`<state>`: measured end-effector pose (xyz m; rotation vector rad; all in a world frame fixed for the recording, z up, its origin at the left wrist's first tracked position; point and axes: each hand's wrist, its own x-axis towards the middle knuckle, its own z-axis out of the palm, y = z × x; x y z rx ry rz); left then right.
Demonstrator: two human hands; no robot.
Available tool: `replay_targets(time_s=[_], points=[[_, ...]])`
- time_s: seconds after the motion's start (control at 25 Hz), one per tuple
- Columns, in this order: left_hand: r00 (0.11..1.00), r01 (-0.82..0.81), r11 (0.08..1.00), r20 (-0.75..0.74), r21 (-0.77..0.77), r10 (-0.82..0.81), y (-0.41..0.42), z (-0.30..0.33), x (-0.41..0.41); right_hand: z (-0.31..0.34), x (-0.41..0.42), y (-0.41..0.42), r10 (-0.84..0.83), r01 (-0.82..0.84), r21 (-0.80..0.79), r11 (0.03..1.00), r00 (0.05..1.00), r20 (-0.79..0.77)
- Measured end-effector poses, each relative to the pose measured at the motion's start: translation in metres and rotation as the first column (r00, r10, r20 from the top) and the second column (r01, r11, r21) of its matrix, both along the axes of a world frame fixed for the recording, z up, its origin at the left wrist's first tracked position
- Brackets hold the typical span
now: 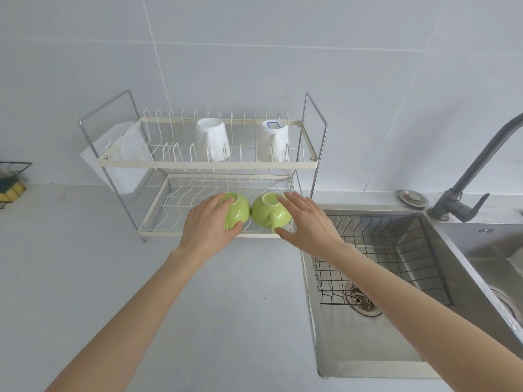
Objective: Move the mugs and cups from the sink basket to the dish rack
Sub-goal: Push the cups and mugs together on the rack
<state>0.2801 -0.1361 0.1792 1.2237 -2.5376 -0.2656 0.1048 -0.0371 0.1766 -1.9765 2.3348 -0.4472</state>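
Two green cups sit upside down, side by side, on the dish rack's [215, 234] lower shelf: the left hand [208, 223] grips the left cup [239, 212]; the right hand [307, 224], fingers spread, seems just off the right cup [266, 212].

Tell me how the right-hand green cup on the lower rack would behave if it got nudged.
The right green cup sits upside down on the lower tier wires, so it would probably slide before tipping. Its glossy glaze suggests a slippery, likely ceramic and chip-prone surface. It looks almost touching the left green cup, so a leftward nudge would likely knock them together.
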Motion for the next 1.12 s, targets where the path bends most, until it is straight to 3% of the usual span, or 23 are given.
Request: replay_targets(time_s=[0.36,0.56,0.72,0.92,1.12], points=[[0.993,0.026,0.98,-0.108,-0.197,-0.048,0.016,0.055,0.004,0.049,-0.001,0.014,0.043,-0.048,-0.268,0.962,0.999,-0.024],[0.99,-0.006,0.976,-0.135,-0.218,-0.024,-0.007,0.093,-0.003,0.088,-0.008,-0.01,0.058,-0.073,-0.338,0.938,0.997,-0.055],[0.984,-0.069,0.987,-0.174,-0.148,0.043,-0.045,0.121,-0.01,0.123,-0.017,-0.041,0.032,-0.037,-0.306,0.951,0.999,-0.021],[0.999,-0.044,0.995,-0.008,-0.084,0.043,-0.09,0.133,-0.021,0.145,-0.033,-0.084,-0.005,0.011,-0.187,0.982,0.999,0.032],[0.994,-0.024,1.0,0.11,0.013,0.023,-0.123,0.132,-0.038,0.143,-0.046,-0.12,-0.038,0.034,0.047,0.998,0.996,0.086]])
